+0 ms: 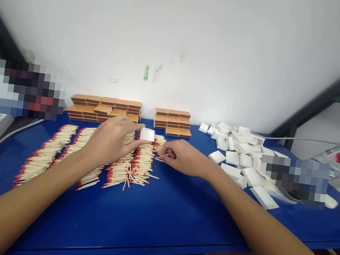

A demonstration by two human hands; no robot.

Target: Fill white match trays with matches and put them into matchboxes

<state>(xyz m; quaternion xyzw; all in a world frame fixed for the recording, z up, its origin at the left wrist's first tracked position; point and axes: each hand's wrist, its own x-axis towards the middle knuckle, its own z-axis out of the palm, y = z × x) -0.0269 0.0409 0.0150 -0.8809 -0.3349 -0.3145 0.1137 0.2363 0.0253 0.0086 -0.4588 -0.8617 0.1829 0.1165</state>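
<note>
Matchsticks (119, 171) partly out of sight behind the left hand (110, 138)

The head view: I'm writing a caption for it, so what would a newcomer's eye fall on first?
Probably the rows of red-tipped matches across the left and middle of the blue table, with the left hand holding a small white tray near their far end. Next, the heap of white trays on the right. Behind the matches, orange-brown matchboxes stand stacked in two groups.
</note>
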